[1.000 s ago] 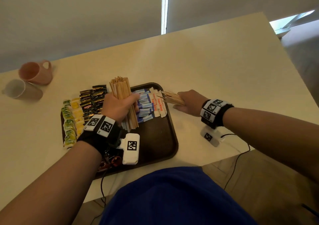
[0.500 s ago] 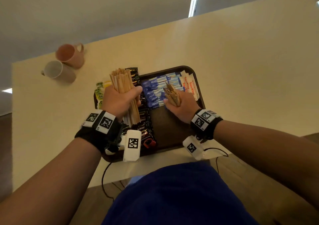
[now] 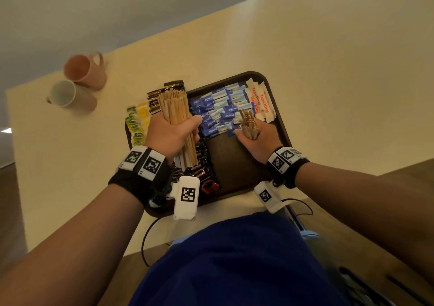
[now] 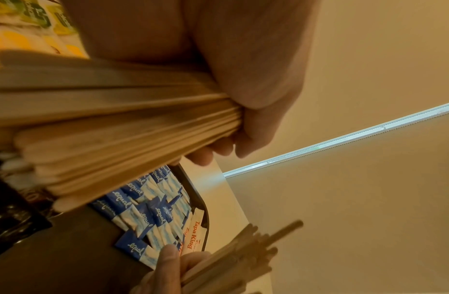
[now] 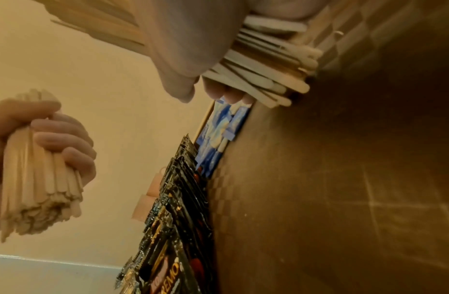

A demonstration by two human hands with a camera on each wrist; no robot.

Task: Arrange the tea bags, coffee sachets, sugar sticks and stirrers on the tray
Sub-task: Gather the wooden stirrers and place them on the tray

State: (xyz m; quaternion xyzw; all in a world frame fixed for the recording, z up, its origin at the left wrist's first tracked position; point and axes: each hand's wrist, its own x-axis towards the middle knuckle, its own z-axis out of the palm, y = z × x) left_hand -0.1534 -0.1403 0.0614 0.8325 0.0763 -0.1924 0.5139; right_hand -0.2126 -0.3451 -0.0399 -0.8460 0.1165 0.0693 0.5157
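Fingers [image 5: 67,139] grip stirrers [image 3: 175,111] above brown tray [image 3: 237,165], beige table [image 3: 328,82].

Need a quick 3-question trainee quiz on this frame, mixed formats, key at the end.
1. True or false: the left hand holds a bigger bundle of wooden stirrers than the right hand.
2. Which packets lie nearest the tray's far right corner? A) black coffee sachets B) blue sweetener packets C) white packets with red print
3. Fill in: two ____ stand on the table, off the tray to its left.

Key: 1 true; 2 C; 3 mugs.
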